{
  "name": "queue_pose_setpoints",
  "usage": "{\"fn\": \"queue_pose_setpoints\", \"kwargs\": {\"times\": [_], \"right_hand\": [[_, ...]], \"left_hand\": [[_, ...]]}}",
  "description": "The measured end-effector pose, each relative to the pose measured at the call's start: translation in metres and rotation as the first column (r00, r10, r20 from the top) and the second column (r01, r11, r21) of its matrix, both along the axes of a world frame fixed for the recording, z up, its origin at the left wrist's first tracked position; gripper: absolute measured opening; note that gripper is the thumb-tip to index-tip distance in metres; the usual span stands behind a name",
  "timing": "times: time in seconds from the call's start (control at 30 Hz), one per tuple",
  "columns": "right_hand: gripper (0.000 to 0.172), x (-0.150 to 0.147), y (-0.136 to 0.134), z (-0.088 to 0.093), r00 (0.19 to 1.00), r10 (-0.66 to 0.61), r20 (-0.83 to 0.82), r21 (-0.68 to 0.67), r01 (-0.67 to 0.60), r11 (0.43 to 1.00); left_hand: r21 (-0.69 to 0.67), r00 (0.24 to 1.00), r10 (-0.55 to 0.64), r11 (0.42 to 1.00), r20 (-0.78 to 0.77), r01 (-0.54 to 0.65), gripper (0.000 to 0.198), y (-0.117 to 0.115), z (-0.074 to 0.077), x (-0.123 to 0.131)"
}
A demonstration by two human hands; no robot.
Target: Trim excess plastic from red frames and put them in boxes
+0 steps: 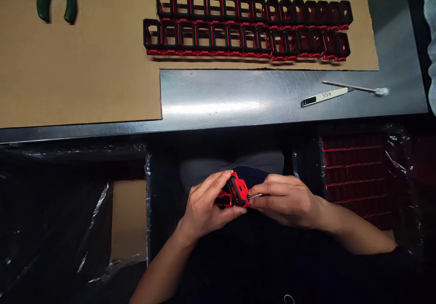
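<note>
In my left hand [203, 205] is a red and black plastic part [241, 187], held tilted above my lap with the fingers closed round its sides. Its black frame faces left and its red side faces right. My right hand [288, 200] pinches a thin metal tool [255, 196] between thumb and fingers. The tool's tip meets the lower right edge of the red side; its exact kind is hidden by my fingers.
Two rows of similar black and red parts [220, 38] stand on cardboard [85, 77] on the metal table [218, 95]. Green-handled pliers [70, 2], a white-handled tool marked A55 [325, 97] and a cotton swab [357, 87] lie there. Plastic-lined bins flank my lap; the right one holds red parts [354, 174].
</note>
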State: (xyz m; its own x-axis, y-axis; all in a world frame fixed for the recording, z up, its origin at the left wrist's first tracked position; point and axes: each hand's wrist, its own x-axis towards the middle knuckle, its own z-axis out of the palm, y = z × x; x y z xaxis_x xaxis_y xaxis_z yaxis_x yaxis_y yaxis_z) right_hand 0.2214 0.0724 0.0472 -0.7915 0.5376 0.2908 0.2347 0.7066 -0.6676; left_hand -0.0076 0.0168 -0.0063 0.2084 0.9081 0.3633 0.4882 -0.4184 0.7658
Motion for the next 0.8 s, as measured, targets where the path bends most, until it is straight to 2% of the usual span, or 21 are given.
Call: {"fn": "queue_pose_setpoints", "kwargs": {"times": [0.13, 0.23, 0.33, 0.43, 0.5, 0.6, 0.7, 0.8], "right_hand": [[0.011, -0.005, -0.001, -0.002, 1.0, 0.01, 0.014, 0.099, -0.011, 0.995], [0.009, -0.011, 0.011, -0.003, 0.997, -0.06, -0.044, 0.131, 0.066, 0.989], [0.006, -0.021, 0.045, -0.006, 0.962, -0.249, -0.109, 0.133, 0.262, 0.956], [0.016, -0.033, 0.093, -0.014, 0.856, -0.505, -0.11, 0.179, 0.517, 0.837], [0.02, -0.041, 0.122, -0.022, 0.814, -0.579, -0.051, 0.226, 0.574, 0.787], [0.018, -0.049, 0.148, -0.031, 0.8, -0.6, 0.012, 0.256, 0.578, 0.775], [0.021, -0.05, 0.143, -0.027, 0.81, -0.584, -0.062, 0.249, 0.579, 0.776], [0.016, -0.045, 0.111, -0.015, 0.791, -0.578, -0.199, 0.148, 0.607, 0.781]], "left_hand": [[0.026, 0.999, 0.046, 0.999, 0.003, -0.046, 0.074, -0.001, -0.004, -0.001], [-0.018, 0.988, 0.107, 0.994, 0.112, -0.106, 0.064, -0.006, -0.01, 0.002], [-0.101, 0.93, 0.153, 0.987, 0.335, -0.126, 0.068, -0.013, -0.016, 0.006], [-0.137, 0.866, 0.16, 0.985, 0.474, -0.107, 0.07, -0.019, -0.016, 0.009], [-0.15, 0.858, 0.162, 0.984, 0.487, -0.1, 0.07, -0.021, -0.014, 0.009], [-0.17, 0.865, 0.178, 0.979, 0.468, -0.11, 0.07, -0.025, -0.011, 0.009], [-0.161, 0.872, 0.185, 0.979, 0.453, -0.125, 0.071, -0.028, -0.012, 0.009], [-0.142, 0.875, 0.18, 0.981, 0.449, -0.129, 0.073, -0.03, -0.014, 0.01]]}}
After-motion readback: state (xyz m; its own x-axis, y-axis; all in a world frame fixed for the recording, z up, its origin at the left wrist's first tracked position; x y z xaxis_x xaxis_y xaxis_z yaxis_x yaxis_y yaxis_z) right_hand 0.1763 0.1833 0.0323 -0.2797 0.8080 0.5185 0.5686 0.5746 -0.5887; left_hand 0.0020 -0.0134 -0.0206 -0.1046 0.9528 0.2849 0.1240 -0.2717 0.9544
